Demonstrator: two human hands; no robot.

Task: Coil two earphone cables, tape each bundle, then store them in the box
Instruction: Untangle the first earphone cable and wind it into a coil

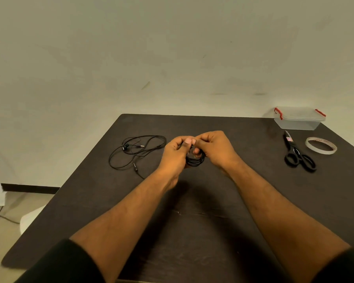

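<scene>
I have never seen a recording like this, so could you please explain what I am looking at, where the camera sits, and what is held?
There is no machine: a person wears a camera on the head, looking down at two bare hands over a dark table. The left hand and right hand together grip a coiled black earphone cable with curled fingers. A second loose black earphone cable lies to the left. To the right lie black scissors, a white tape roll and a clear plastic box with red clips.

Faint red print inside the tape roll [320, 145] is unreadable.
</scene>
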